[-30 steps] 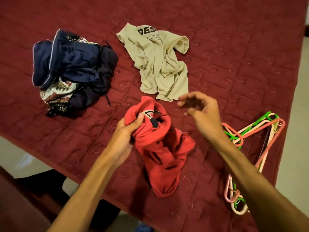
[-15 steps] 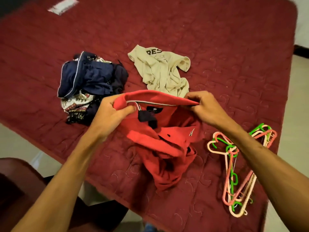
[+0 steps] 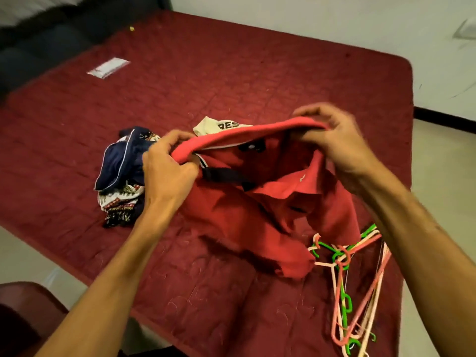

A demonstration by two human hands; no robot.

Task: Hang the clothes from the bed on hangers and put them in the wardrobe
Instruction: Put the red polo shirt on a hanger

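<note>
Dark red quilting covers the bed (image 3: 231,81), which fills most of the frame, with a pale wall along the upper right. Your left hand (image 3: 167,173), at centre left, has its fingers curled tight round one end of the red shirt's (image 3: 252,210) collar, the thumb pressing the cloth from the near side. Your right hand (image 3: 337,148), at centre right, pinches the other end of the collar between bent fingers and thumb. The collar is stretched into an arch between them, and the body of the shirt hangs down, its lower edge on the quilt beside the hangers (image 3: 355,279) at lower right. A beige shirt (image 3: 219,126) peeks out behind the collar; a dark blue pile (image 3: 121,171) of clothes lies just beyond your left hand.

Half a second ago you held the collar lower and nearly flat. Now both hands are higher, and less of the shirt lies on the bed. A second ago only your left hand gripped it.
</note>
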